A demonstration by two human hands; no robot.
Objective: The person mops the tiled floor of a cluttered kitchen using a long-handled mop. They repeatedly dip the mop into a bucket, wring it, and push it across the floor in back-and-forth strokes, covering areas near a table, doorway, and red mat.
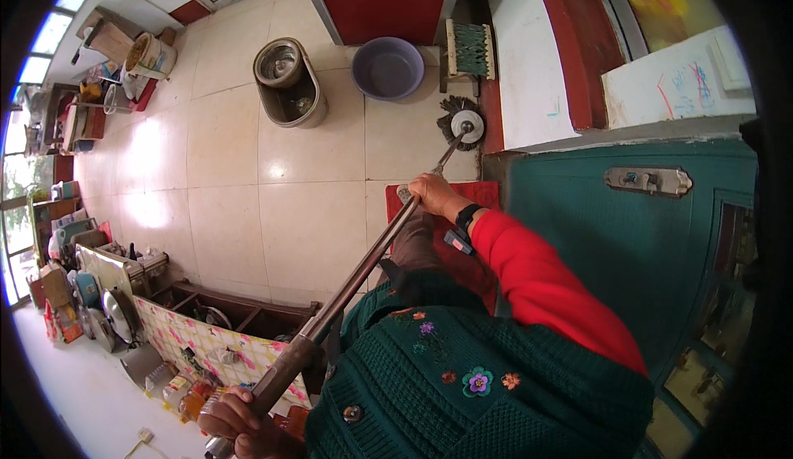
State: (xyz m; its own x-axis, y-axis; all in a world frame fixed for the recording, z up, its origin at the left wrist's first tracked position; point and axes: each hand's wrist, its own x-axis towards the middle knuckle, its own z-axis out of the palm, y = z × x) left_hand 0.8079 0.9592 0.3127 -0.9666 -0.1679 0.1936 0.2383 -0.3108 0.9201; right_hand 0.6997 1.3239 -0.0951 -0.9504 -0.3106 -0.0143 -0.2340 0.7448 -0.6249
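Observation:
A spin mop with a metal handle (pixel 384 240) runs diagonally across the view. My right hand (pixel 432 193) grips its shaft at the middle, and my left hand (pixel 248 425) is closed around the thick upper end at the bottom left. The round mop head (pixel 466 126), with a pale disc and dark grey strands, rests on the tiled floor by the wall. Left of it are a purple plastic basin (pixel 388 68) and an oval mop bucket (pixel 310 109) with a metal spin basket (pixel 278 64) and dark contents.
A small stool with a woven green seat (pixel 469 49) stands by the wall. A red mat (pixel 486 191) lies beside the green door (pixel 576 230). Shelves with a flowered cloth (pixel 229 349), bottles and pot lids line the lower left. A white bucket (pixel 162 59) stands farther back.

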